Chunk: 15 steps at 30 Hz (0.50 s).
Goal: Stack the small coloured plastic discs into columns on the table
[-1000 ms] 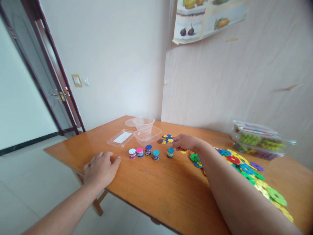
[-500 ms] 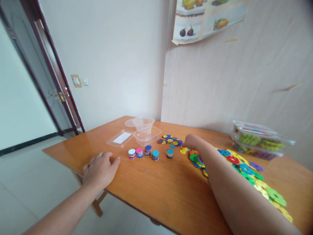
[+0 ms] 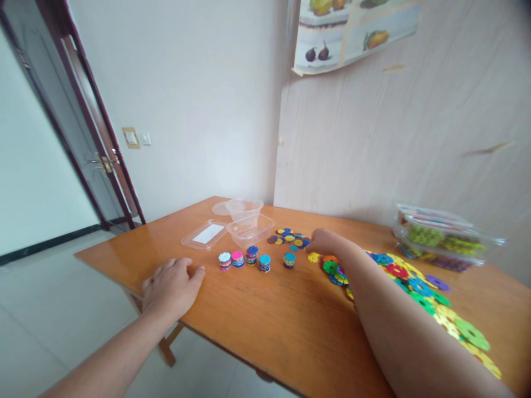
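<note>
My left hand rests on the table's near left edge, fingers loosely spread, holding nothing. To its right stand several short stacks of small notched discs, among them a white-topped stack, a pink-topped stack and, apart from the others, a blue-topped stack. My right hand reaches over the table beside loose small discs, its fingers bent together and pointing down. What its fingertips hold, if anything, is too small to make out. A yellow disc lies just below that hand.
Large coloured notched discs spread under and beyond my right forearm. Behind the stacks are a clear tub, a clear round cup and a flat lid. Filled clear boxes sit at the right, by the wall.
My right hand has shifted slightly left and down at the loose small discs. My left hand and the stacks stay where they were; the view has drifted slightly.
</note>
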Available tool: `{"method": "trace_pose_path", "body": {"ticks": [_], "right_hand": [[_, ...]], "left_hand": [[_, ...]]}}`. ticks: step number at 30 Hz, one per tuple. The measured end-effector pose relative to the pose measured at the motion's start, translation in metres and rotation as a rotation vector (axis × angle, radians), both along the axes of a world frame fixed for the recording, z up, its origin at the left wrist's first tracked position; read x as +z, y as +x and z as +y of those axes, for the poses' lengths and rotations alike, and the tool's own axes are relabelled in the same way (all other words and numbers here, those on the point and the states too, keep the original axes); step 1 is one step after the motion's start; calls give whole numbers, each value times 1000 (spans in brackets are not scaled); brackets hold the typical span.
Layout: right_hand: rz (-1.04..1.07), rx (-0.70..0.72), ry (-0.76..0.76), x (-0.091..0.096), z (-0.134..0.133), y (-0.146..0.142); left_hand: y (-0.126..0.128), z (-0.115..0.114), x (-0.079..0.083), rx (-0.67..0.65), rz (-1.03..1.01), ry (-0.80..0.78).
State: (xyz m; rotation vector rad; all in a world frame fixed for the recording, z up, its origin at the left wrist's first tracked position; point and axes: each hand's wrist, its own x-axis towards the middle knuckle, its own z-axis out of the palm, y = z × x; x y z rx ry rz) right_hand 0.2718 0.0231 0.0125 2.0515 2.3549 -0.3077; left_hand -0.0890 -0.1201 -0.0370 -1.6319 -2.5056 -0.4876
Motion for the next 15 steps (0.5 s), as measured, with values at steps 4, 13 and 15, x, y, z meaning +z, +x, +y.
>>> {"method": "trace_pose_path", "body": {"ticks": [4, 13, 15], "right_hand": [[108, 129, -52, 17, -11, -7], [276, 271, -131, 18, -24, -28], [268, 277, -141, 16, -23, -29]], "left_hand": [[1, 0, 1, 4, -2, -1], [0, -1, 0, -2, -5, 2], [-1, -1, -1, -3, -4, 10]]}}
